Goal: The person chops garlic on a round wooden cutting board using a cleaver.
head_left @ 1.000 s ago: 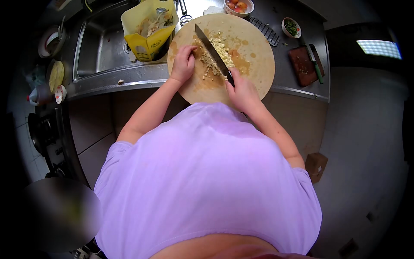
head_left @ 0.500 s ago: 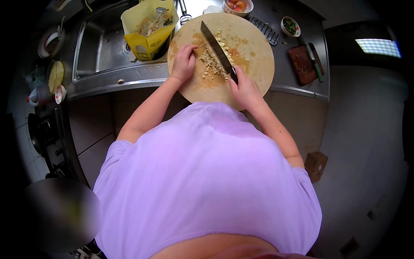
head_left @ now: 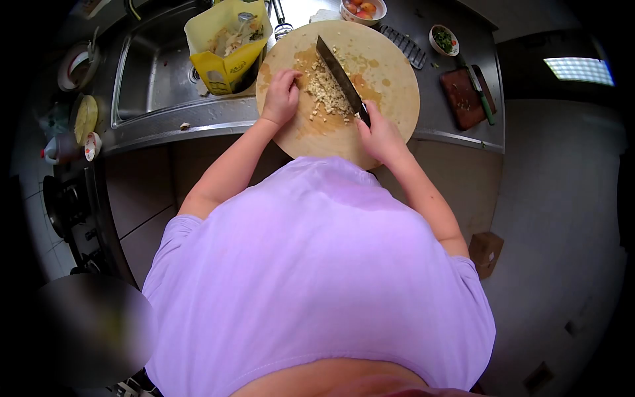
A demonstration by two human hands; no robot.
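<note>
A large round wooden chopping board lies on the counter in front of me. Pale, finely chopped bits, perhaps garlic, are heaped and scattered around its middle. My right hand is closed round the dark handle of a kitchen knife. The long blade points away and to the left, over the right side of the heap. On the board's left part rests my left hand, its fingers loosely bent and apart from the thumb, holding nothing. It is beside the chopped bits, clear of the blade.
Left of the board, a yellow bag with scraps stands by the steel sink. Behind are a bowl of reddish round pieces and a black rack. To the right are a bowl of chopped greens and a brown block with a green-handled knife.
The knife and my right hand have shifted slightly right and toward me, showing more of the chopped heap left of the blade. My left hand has stayed in place.
</note>
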